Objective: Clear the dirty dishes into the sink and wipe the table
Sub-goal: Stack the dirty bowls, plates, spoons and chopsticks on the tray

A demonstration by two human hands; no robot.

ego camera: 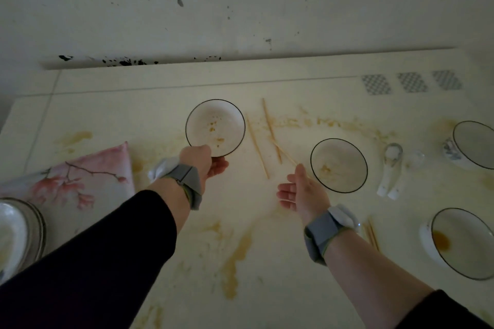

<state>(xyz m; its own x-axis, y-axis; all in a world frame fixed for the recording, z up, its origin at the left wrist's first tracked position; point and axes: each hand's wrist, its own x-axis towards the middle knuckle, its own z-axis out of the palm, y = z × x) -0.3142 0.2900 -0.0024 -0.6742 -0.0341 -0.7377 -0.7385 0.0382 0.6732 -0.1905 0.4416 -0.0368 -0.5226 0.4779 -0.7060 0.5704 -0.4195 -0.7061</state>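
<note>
Stacked plates (16,232) lay nearest camera, below left of grip. Left hand (204,161) pinched near rim of soiled saucer (215,127); right hand (299,191) open, empty, beside second saucer (339,165). Chopsticks (270,128), spoon (390,168), bowls (461,243) remained right of grip; table (267,262) stains unwiped; sink unseen. Clearing apparently early.

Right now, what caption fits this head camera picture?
Left hand grips a dirty plate; open right hand nears another plate.

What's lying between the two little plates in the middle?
Loose chopsticks lie scattered on the stained table between the left plate and the right plate, seen in the head view.
</note>
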